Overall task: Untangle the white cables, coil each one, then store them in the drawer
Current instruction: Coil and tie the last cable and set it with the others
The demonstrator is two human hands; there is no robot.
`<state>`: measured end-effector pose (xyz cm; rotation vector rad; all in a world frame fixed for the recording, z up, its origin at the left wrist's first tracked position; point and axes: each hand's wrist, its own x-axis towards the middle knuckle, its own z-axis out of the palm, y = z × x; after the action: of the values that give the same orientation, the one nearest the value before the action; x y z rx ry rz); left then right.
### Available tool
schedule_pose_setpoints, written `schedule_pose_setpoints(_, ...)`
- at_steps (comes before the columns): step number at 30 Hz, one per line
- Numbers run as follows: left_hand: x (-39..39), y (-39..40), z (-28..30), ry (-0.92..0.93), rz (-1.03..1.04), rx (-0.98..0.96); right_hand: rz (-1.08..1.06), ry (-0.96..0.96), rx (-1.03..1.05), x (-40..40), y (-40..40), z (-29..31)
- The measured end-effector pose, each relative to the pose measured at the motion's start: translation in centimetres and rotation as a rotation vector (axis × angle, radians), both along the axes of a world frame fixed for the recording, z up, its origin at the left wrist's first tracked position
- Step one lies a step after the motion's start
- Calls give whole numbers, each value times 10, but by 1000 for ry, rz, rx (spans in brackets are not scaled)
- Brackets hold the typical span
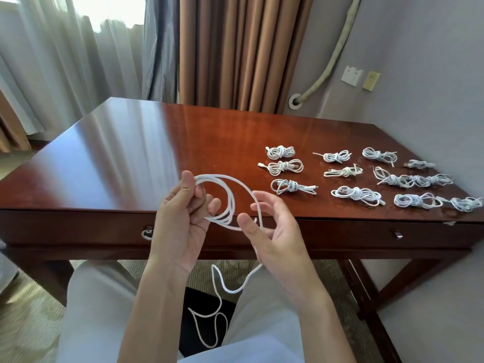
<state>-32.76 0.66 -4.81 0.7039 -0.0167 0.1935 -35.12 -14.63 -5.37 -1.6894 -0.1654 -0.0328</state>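
The left hand (180, 218) grips several loops of a white cable (230, 203) above the desk's (117, 153) front edge. The right hand (272, 229) is relaxed and spread, the strand running loosely across its palm. The cable's tail (214, 310) trails down over the lap toward the floor. That slack could snag or kink, and the loops may spring apart if the left grip eases. Coiled bundles (288, 166) wait on the desk; the drawer (340, 234) looks closed.

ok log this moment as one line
left hand grips cable coil | right hand open, guiding tail | bundles on desk | drawer closed
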Motion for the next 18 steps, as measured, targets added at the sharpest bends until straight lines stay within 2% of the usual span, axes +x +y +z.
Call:
schedule_pose_setpoints(2, 0, 1, 1, 6, 90, -18, -138, -33, -19, 0, -1, 1)
schedule_pose_setpoints(4, 1, -1, 2, 8, 161, -34, -171, -30, -82, 1, -4, 5)
schedule_pose_setpoints(6, 0, -5, 3, -2, 197, -68, -26, 75, -130, -1, -3, 7)
schedule_pose_setpoints(9, 0, -12, 4, -9, 170, -87, 131, 184, -84, -4, 6, 10)
schedule_pose_setpoints(12, -1, -20, 4, 28, 130, -22, 105, 55, -3, -3, 14, 10)
schedule_pose_setpoints(14, -1, -23, 4, 56, 131, 48, 45, -28, -53, 0, 16, 7)
schedule_pose_setpoints(16, -1, -23, 2, 65, 96, 116, 9, -50, -121, 2, 15, 3)
schedule_pose_setpoints(18, 0, -21, 1, 74, 7, 166, 46, -28, -100, 2, 13, 3)
